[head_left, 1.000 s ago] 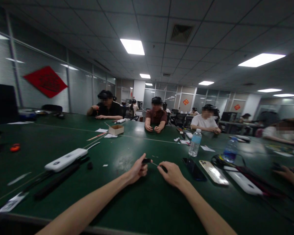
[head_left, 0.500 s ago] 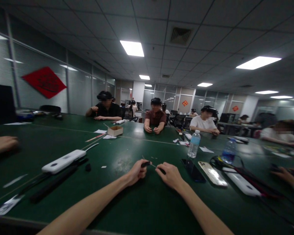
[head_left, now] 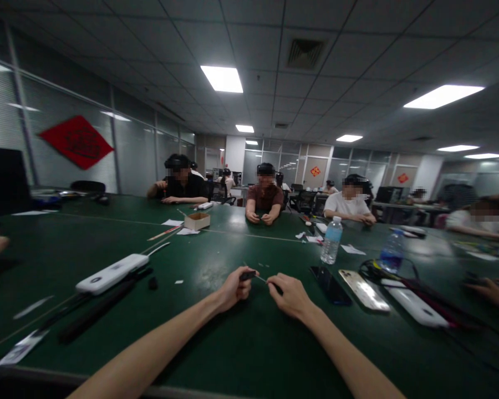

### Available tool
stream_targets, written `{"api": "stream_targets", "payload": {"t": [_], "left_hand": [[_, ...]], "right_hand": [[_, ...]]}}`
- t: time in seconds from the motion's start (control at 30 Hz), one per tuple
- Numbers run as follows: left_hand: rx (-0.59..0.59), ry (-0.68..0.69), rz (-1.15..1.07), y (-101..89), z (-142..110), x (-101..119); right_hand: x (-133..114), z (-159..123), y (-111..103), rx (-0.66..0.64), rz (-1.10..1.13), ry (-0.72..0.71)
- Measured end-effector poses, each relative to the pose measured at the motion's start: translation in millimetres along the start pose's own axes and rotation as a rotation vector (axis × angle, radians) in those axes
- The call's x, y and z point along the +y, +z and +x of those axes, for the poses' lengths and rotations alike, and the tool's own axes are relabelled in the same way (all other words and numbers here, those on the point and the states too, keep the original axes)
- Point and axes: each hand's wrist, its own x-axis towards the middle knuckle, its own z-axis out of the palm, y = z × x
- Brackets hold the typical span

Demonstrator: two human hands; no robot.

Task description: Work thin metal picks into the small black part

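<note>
My left hand [head_left: 235, 289] is closed around a small black piece [head_left: 248, 275], gripping it between thumb and curled fingers. A thin, pale, rod-like length [head_left: 261, 279] runs from this black piece toward my right hand [head_left: 289, 293]. The fingertips of that hand are pinched together at the rod's far end. Something dark shows under the right fingers, but its kind is hidden. Both hands are just above the green table [head_left: 216, 343], close together. The objects are too small to name exactly.
To the right lie a dark phone [head_left: 330, 285], a gold phone [head_left: 363, 289], a white power strip [head_left: 416, 302] and two bottles, one a clear bottle [head_left: 331, 239]. Another white power strip [head_left: 112, 273] is on the left. Co-workers sit around the table; a small box [head_left: 197, 221] stands farther back.
The view has shifted slightly. Both of my hands keep nearly the same place and grip. At the left edge, another person's hand has moved farther out of view.
</note>
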Motion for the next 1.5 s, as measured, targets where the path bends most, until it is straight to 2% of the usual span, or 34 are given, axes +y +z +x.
{"api": "stream_targets", "payload": {"t": [0.17,0.37,0.57,0.77,1.07,1.5], "left_hand": [[0.039,0.008,-0.010,-0.5,0.4,-0.8],[0.002,0.006,0.005,4.1,-4.7,3.4],[0.028,0.004,0.000,7.8,-6.6,3.7],[0.064,-0.024,-0.008,4.4,-3.6,0.4],[0.071,0.049,0.034,2.5,-0.4,-5.0],[0.149,0.057,0.061,7.3,-2.2,-3.5]], "right_hand": [[1.5,-0.1,2.2,0.019,0.035,-0.020],[2.5,1.3,0.5,0.055,0.099,-0.030],[-9.0,0.9,-5.9,-0.034,0.161,-0.076],[-16.8,-0.7,-2.6,-0.141,0.185,-0.063],[-17.3,0.9,3.0,-0.105,0.178,-0.033],[-19.1,1.9,3.4,-0.118,0.192,-0.049]]}}
